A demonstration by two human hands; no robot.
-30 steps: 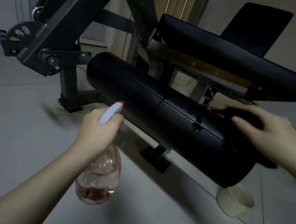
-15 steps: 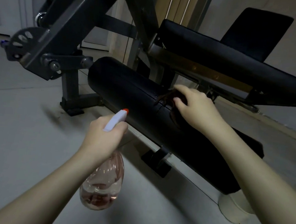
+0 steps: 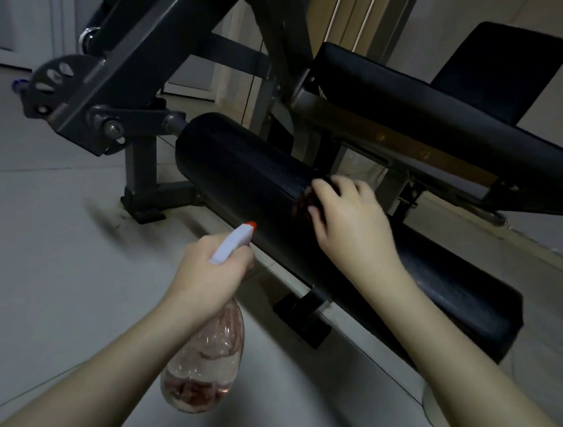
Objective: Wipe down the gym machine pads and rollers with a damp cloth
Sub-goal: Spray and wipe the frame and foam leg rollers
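A long black roller pad (image 3: 242, 182) of the gym machine lies across the middle of the view. My right hand (image 3: 348, 223) presses a dark cloth (image 3: 307, 202) against the roller's middle, and the cloth is mostly hidden under my fingers. My left hand (image 3: 209, 275) grips the neck of a clear spray bottle (image 3: 203, 367) with a white, orange-tipped nozzle (image 3: 236, 241) that points at the roller. A flat black seat pad (image 3: 420, 109) sits above and behind the roller.
The machine's grey steel frame (image 3: 143, 62) rises at the left, with a foot bracket (image 3: 301, 315) on the tiled floor (image 3: 43, 276) below the roller. A pale cup (image 3: 439, 414) stands on the floor at the right, partly behind my right forearm.
My right hand has slid the cloth from the roller's right end leftward to its middle. The left hand with the bottle has stayed in place while the view shifted slightly.
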